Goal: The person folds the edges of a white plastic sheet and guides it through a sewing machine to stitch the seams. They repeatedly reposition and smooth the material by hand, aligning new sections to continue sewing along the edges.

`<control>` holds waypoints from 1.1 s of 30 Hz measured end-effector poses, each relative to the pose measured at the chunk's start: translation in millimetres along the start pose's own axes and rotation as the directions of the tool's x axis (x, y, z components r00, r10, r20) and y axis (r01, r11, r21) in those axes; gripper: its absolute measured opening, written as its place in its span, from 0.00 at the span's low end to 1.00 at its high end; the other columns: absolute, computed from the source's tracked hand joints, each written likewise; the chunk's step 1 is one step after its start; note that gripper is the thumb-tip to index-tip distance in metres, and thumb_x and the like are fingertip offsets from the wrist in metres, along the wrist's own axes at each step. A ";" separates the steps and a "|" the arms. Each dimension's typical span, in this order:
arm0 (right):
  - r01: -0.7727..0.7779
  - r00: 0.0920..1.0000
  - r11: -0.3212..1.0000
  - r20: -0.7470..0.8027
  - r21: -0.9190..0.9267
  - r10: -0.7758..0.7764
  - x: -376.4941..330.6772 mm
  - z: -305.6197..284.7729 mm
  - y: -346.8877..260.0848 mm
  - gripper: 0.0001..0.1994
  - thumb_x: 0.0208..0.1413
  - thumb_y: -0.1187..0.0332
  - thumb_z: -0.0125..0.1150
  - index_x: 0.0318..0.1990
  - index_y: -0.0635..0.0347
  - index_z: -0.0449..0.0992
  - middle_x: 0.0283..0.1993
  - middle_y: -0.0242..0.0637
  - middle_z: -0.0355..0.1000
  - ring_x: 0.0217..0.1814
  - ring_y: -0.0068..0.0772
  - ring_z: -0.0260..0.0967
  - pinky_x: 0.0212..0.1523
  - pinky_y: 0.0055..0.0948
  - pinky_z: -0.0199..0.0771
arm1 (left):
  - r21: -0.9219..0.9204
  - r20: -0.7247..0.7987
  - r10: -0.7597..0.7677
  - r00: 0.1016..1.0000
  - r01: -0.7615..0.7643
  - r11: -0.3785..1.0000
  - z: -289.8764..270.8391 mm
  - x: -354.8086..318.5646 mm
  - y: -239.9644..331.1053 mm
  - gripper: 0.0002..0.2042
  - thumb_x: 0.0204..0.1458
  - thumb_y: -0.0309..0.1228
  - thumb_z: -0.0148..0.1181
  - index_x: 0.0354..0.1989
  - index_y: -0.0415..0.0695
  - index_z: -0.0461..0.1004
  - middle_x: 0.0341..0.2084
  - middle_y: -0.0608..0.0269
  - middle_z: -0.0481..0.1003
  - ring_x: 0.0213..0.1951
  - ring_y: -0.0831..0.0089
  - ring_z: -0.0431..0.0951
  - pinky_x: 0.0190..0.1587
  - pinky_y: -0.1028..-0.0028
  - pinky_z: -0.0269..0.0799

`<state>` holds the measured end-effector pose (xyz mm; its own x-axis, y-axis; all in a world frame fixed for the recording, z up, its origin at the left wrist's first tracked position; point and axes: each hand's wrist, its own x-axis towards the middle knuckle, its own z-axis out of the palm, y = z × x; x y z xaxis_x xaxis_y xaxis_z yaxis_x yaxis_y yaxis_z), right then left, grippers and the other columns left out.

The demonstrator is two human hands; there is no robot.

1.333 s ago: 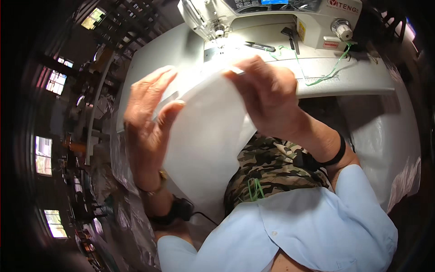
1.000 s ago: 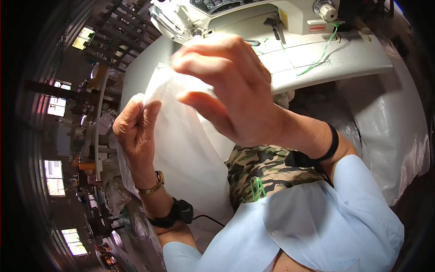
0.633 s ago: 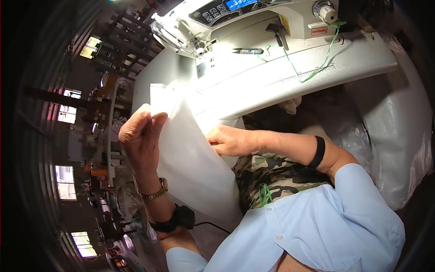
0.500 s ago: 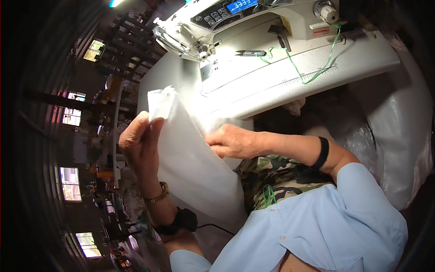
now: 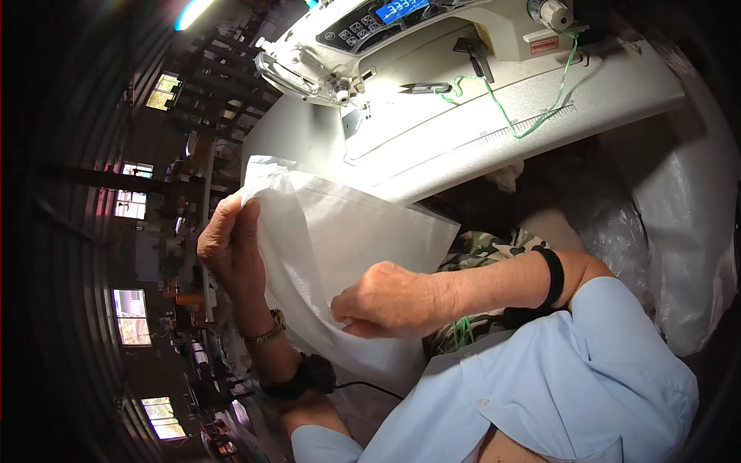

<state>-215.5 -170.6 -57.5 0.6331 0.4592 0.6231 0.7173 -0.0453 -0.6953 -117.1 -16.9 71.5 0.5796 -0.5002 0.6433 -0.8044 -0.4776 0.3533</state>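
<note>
Both hands grip the white woven bag (image 5: pixel 340 255): left hand (image 5: pixel 229 251) pinches its upper left edge at 9 o'clock, thumb and fingers shut on the fabric; right hand (image 5: pixel 386 301) is closed on the lower edge near centre, knuckles up, fingertips tucked under the material. The bag is held up off the lap, stretched between the two grips, its top corner (image 5: pixel 262 166) pointing toward 11 o'clock, just short of the machine bed.

Largest to smallest:
- White sewing table (image 5: pixel 494 131) spans 11 to 2 o'clock, with a ruler strip printed along the near edge.
- Clear plastic sheeting (image 5: pixel 679 255) hangs at 3 o'clock.
- Light blue shirt sleeve (image 5: pixel 587 370) at 5 o'clock; camouflage cloth (image 5: pixel 482 251) on the lap beneath the bag.
- Industrial sewing machine head (image 5: pixel 324 62) at 12 o'clock, with a control panel (image 5: pixel 378 19) on top.
- Green thread (image 5: pixel 540 104) trails across the bed at 1 o'clock.
- Thread snips (image 5: pixel 424 88) lie on the bed beside the needle area.
- Black wristband (image 5: pixel 552 274) on the right wrist; gold watch (image 5: pixel 266 333) and a black strap with cable (image 5: pixel 309 376) on the left forearm.

Judgement: the step looks like squaring or opening the bag before feeding. The next move likely calls for keeping both grips taut and carrying the top edge toward the presser foot at 12 o'clock.
</note>
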 end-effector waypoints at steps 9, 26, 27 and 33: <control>-0.198 0.967 0.779 0.246 0.595 0.059 27.8 17.3 30.1 0.40 0.54 0.45 0.63 0.66 0.64 0.58 0.60 0.52 0.67 0.61 0.49 0.65 0.62 0.40 0.63 | -0.065 -0.051 -0.152 0.987 0.148 0.987 2.6 0.6 11.7 0.05 0.57 0.23 0.61 0.39 0.35 0.80 0.27 0.72 0.76 0.31 0.87 0.69 0.34 0.84 0.64; -0.089 0.996 0.483 0.080 0.871 0.040 29.3 50.1 36.6 0.34 0.62 0.47 0.54 0.67 0.61 0.58 0.62 0.42 0.64 0.63 0.31 0.59 0.63 0.30 0.59 | -0.268 -0.024 -0.206 0.978 0.192 0.944 20.8 8.1 -5.3 0.06 0.59 0.28 0.63 0.39 0.38 0.78 0.34 0.66 0.78 0.37 0.81 0.75 0.41 0.81 0.72; -0.155 0.984 0.452 0.179 0.879 -0.011 30.2 51.4 35.7 0.33 0.63 0.48 0.53 0.67 0.62 0.59 0.61 0.42 0.65 0.62 0.30 0.60 0.63 0.29 0.60 | -0.247 0.000 -0.211 0.978 0.204 0.947 19.6 8.2 -7.1 0.06 0.58 0.28 0.63 0.39 0.38 0.78 0.34 0.66 0.78 0.37 0.81 0.75 0.41 0.81 0.72; -0.377 0.926 0.563 0.321 0.735 0.200 10.4 42.7 36.1 0.19 0.66 0.55 0.51 0.47 0.64 0.77 0.36 0.30 0.73 0.38 0.18 0.64 0.40 0.25 0.67 | -0.256 -0.090 -0.206 0.974 0.177 0.950 15.1 3.0 -26.7 0.08 0.59 0.31 0.64 0.39 0.38 0.78 0.37 0.66 0.76 0.39 0.81 0.73 0.44 0.79 0.70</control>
<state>-195.4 -129.6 -91.4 0.6365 0.7006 0.3226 -0.0483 0.4537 -0.8898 -92.0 -16.6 53.7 0.7186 -0.3238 0.6154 -0.6952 -0.3577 0.6235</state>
